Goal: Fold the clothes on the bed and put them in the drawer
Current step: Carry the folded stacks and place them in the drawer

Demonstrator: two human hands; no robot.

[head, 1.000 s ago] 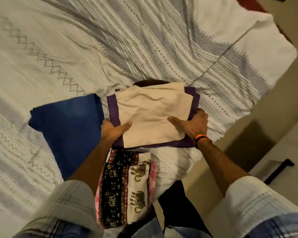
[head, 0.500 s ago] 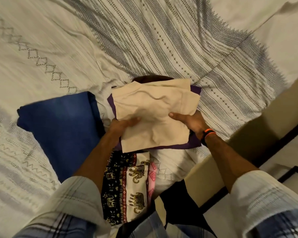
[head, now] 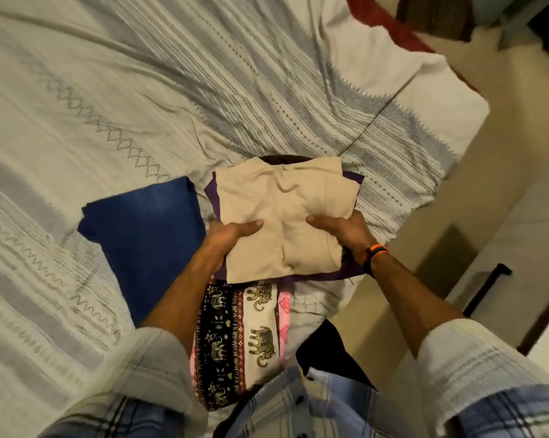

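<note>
A stack of folded clothes is lifted a little above the bed, with a beige garment [head: 282,200] on top, a purple one [head: 350,270] under it and a dark one peeking out at the far edge. My left hand [head: 229,240] grips the stack's left side, thumb on the beige cloth and fingers underneath. My right hand [head: 339,230] grips the right side the same way. A folded blue garment [head: 140,229] lies to the left on the bed. An elephant-print cloth [head: 241,336] lies below the stack.
The bed carries a white patterned bedspread [head: 140,90]. At the right, beyond the bed's edge, stands a pale cabinet front with a black handle [head: 485,289]. A strip of beige floor runs between bed and cabinet.
Both hands have closed round the stack's sides and raised it off the bed toward me; the beige cloth now creases between my thumbs.
</note>
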